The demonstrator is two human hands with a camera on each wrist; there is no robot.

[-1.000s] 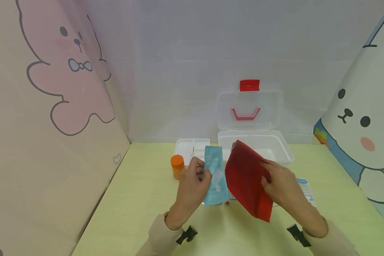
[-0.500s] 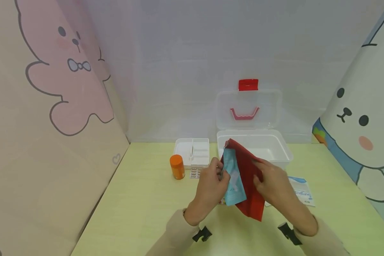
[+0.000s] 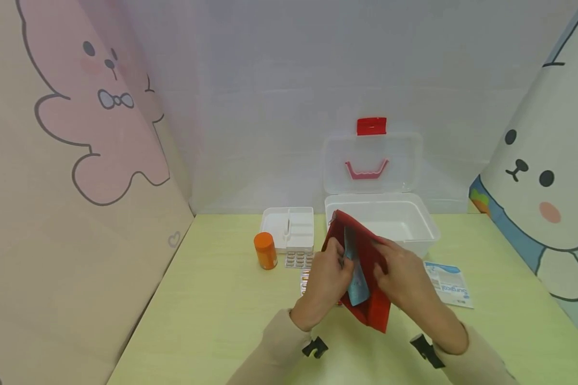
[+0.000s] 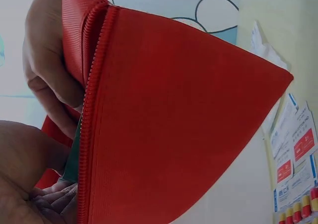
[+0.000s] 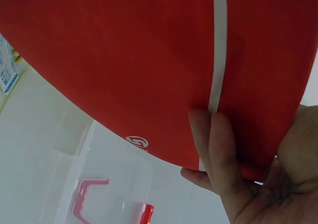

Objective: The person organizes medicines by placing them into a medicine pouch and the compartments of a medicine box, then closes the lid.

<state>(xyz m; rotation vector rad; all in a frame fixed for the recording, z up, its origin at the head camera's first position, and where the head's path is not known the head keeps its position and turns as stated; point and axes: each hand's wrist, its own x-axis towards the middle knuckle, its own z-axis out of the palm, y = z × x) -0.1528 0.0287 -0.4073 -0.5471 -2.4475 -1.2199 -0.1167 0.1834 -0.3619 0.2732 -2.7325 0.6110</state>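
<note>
A red zip pouch [image 3: 379, 316] is held tilted over the table, its zipped mouth spread open toward the left. My right hand [image 3: 407, 274] grips the pouch's edge, with fingers along its outer face [image 5: 124, 70] beside a white stripe in the right wrist view. Between the thumb and fingers of my left hand [image 3: 328, 278] is a flat light-blue packet [image 3: 359, 289], which stands inside the pouch's mouth. Seen from the left wrist, the red zipper [image 4: 89, 110] runs past both hands, and the pouch wall hides most of the packet.
Behind the hands stands an open white box [image 3: 428, 227] with a clear lid [image 3: 337, 160]. Left of it are a white divided tray [image 3: 275, 227], an orange bottle [image 3: 266, 251] and a blister pack [image 3: 296, 260]. A printed white packet [image 3: 450, 286] lies at the right.
My left hand has moved right, carrying the light-blue packet from beside the pouch into its mouth. The pouch has shifted slightly left in my right hand and its mouth gapes wider.
</note>
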